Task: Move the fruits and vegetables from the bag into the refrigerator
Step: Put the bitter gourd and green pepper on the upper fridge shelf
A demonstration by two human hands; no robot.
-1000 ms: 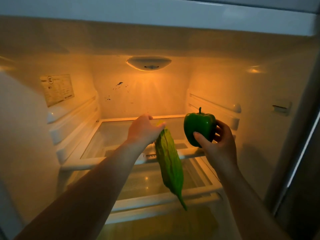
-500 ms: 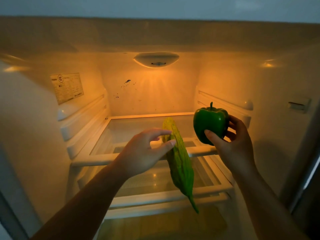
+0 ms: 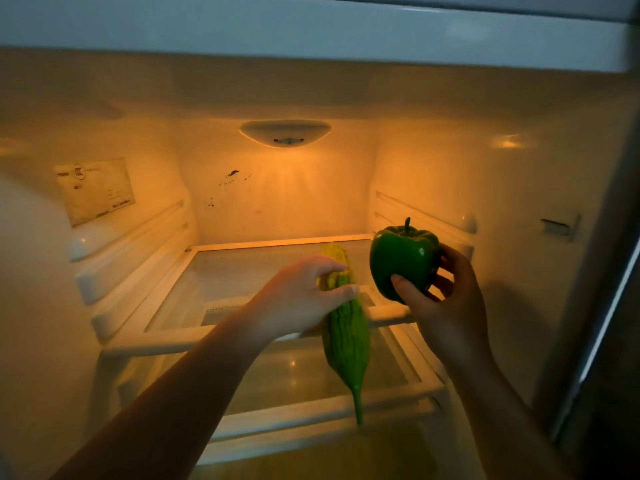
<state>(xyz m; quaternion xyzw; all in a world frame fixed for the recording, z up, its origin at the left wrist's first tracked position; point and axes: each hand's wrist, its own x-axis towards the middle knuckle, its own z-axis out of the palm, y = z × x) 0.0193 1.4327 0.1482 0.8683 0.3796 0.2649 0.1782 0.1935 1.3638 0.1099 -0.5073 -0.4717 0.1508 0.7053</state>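
- Holding two vegetables in front of the open refrigerator (image 3: 450, 161), we have a bitter gourd (image 3: 346, 337) in our left hand (image 3: 304, 299) and a green bell pepper (image 3: 403, 259) in our right hand (image 3: 450, 306).
- The bitter gourd hangs nearly upright, its thin stem end pointing down; it crosses the front edge of the upper glass shelf (image 3: 242, 271). Our left fingers are closed around its upper, yellowish part.
- We judge the gourd to be light and quite stiff. Its bumpy skin should give good friction, so the thick part near the middle is the best place to hold. The thin tail could snap, so we should not take it there.
- The bell pepper is in the air, just to the right of the gourd, above the right front corner of the shelf, stem up. Our right thumb presses its front and the other fingers wrap behind it.
- The pepper looks smooth and shiny, so it may be slippery. It is probably hollow and light, and a hard squeeze could dent it. A wide cupping grip around the body is better than the small stem.
- Both shelves look bare and the lamp (image 3: 284, 133) is on.
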